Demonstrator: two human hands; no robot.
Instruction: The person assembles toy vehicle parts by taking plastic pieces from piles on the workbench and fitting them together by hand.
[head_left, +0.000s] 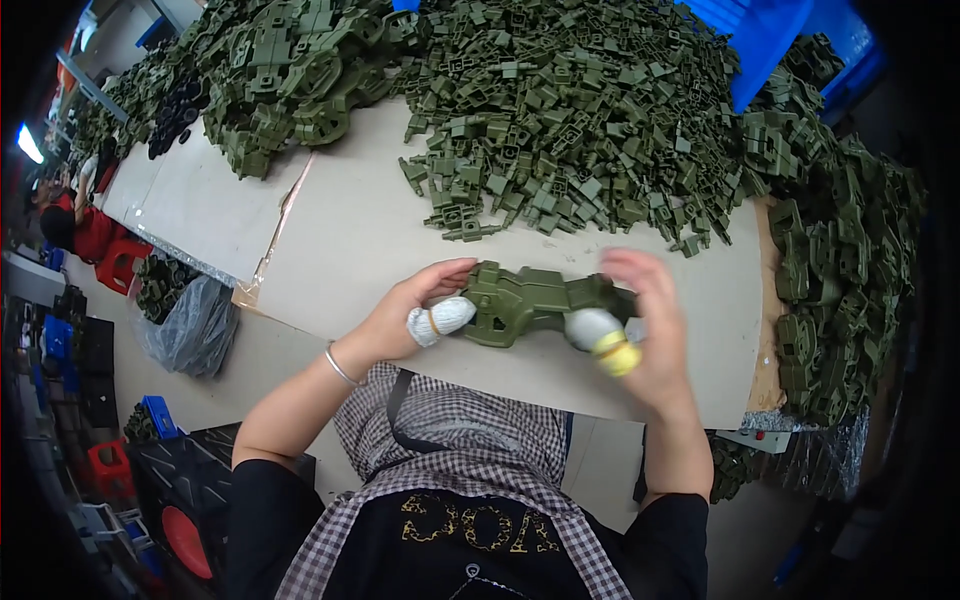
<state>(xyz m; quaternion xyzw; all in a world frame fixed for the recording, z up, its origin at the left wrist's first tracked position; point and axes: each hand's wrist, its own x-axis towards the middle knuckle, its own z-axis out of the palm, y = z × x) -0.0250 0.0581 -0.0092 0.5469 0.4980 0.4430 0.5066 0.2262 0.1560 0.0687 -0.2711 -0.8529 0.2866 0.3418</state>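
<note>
A dark green moulded plastic toy vehicle body (535,298) is between my hands over the front of the table. My left hand (395,315) grips its left end, the fingers behind and the thumb in front. That thumb is wrapped in white cloth with a tan band around it. At the other end of the body, my right hand (655,330) is smeared by motion, its curled fingers above the part and its thumb before it. White wrapping with a yellow band covers the right thumb. Whether the right fingers press on the part, I cannot tell.
A wide heap of small green plastic parts (570,130) covers the back of the table (365,220). Larger green shells pile up at the back left (290,80) and the right (840,270). Blue bins (765,50) stand at the back right. A person in red (90,230) sits far left.
</note>
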